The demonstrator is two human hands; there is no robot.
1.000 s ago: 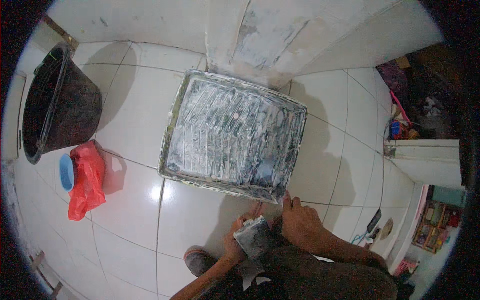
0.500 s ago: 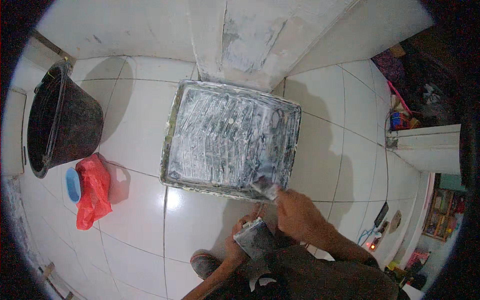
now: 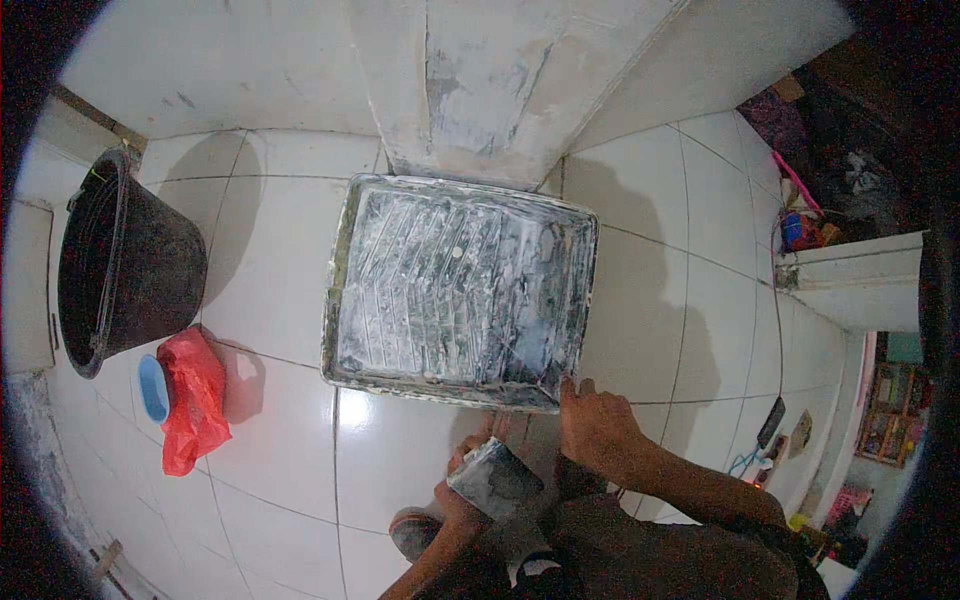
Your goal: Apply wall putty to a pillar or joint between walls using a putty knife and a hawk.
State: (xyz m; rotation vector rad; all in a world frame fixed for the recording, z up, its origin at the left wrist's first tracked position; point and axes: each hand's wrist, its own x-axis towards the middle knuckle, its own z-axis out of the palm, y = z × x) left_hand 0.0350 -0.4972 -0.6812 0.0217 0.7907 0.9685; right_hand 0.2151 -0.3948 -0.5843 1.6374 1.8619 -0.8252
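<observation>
The ribbed, white-smeared tray [image 3: 425, 290] lies on the tiled floor [image 3: 285, 455] at my twelve o'clock. My left grip [image 3: 459, 500] is closed on a grey flat tool [image 3: 497, 482] at its six. My right grip [image 3: 597, 430] curls at its five o'clock corner; whether it holds anything, I cannot tell. A black bucket [image 3: 160, 270] stands at nine.

Ribbed tray [image 3: 425, 300] — white-smeared, flat on tiles [image 3: 275, 260].
</observation>
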